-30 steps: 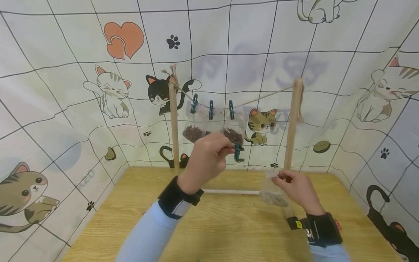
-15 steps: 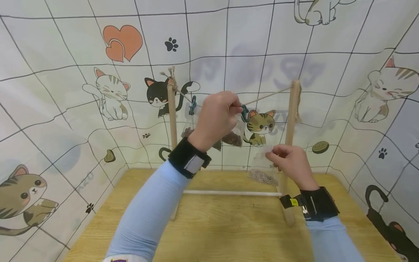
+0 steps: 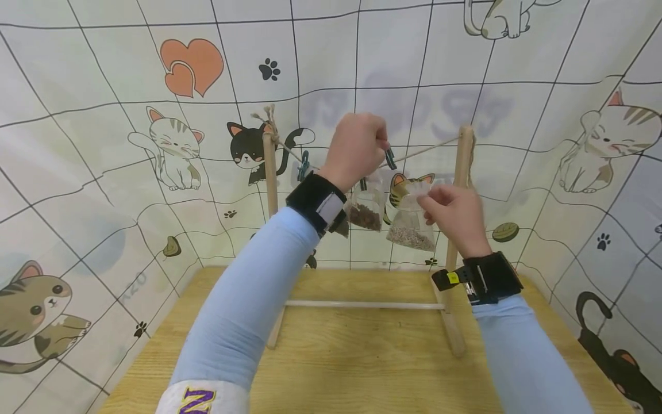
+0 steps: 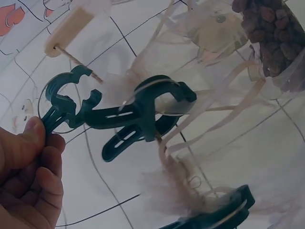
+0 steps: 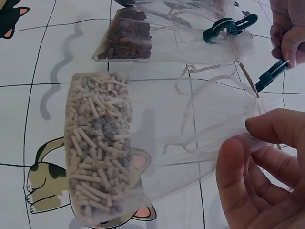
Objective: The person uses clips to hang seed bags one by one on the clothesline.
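Note:
My left hand [image 3: 358, 144] pinches the handles of a dark green clothespin [image 4: 61, 107] between thumb and fingers, up at the twine line [image 3: 426, 150]. The jaws of this clothespin stand apart. To its right and lower, my right hand [image 3: 457, 215] pinches the top of a sheer drawstring pouch [image 5: 157, 176], with pale stick-like pellets [image 5: 97, 148] in its bottom. The pouch's top is close under the line. Beside it hangs a pouch of dark brown pieces [image 3: 365, 217], held by another green clothespin [image 5: 233, 26]. My left forearm hides part of the hanging row.
A wooden stand holds the line between a left post [image 3: 270, 164] and a right post [image 3: 464, 158], with a white crossbar [image 3: 362, 305] low down. It stands on a wood-grain table [image 3: 362, 368]. Another clothespin [image 3: 303, 165] sits near the left post. A cat-print sheet [image 3: 331, 57] hangs behind.
Both hands have risen toward the line, the left with the clothespin and the right with the pouch of pellets. The pouch has come up from near the table to beside the hanging pouches.

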### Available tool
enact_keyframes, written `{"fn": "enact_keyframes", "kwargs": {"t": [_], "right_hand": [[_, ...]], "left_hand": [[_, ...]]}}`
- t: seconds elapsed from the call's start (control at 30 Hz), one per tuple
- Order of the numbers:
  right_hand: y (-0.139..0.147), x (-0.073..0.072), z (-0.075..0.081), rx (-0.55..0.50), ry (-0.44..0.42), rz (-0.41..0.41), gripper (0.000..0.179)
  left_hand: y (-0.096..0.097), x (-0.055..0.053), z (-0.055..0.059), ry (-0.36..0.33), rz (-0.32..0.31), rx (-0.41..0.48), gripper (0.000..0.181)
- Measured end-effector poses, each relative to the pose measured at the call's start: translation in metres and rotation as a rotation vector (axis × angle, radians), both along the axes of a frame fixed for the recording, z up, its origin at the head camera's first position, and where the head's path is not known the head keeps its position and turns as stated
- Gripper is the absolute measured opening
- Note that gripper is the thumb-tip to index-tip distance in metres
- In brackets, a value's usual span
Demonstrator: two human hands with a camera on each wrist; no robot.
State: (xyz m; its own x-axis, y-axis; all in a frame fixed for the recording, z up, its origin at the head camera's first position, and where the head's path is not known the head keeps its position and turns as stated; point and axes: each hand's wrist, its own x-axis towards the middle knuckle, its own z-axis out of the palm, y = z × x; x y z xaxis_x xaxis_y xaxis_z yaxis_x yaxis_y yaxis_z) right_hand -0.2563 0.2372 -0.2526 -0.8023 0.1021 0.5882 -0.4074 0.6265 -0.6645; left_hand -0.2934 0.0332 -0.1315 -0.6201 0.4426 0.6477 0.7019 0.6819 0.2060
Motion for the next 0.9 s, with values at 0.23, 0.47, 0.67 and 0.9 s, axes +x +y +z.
{"fn": "enact_keyframes", "kwargs": {"t": [0.23, 0.47, 0.67, 0.9], "right_hand": [[-0.01, -0.012, 0.016, -0.005, 0.064, -0.044, 0.02], [-0.015, -0.02, 0.023, -0.021, 0.069, -0.07, 0.021], [-0.021, -0.025, 0.027, -0.018, 0.09, -0.076, 0.023], [-0.024, -0.025, 0.029, -0.105, 0.038, 0.032, 0.023]], "left_hand": [[0.005, -0.013, 0.001, -0.101, 0.019, 0.003, 0.011], [0.008, -0.018, -0.002, -0.173, -0.001, 0.032, 0.013], [0.012, -0.019, -0.005, -0.176, -0.017, 0.034, 0.015], [0.017, -0.018, -0.009, -0.198, -0.011, -0.004, 0.014]]}}
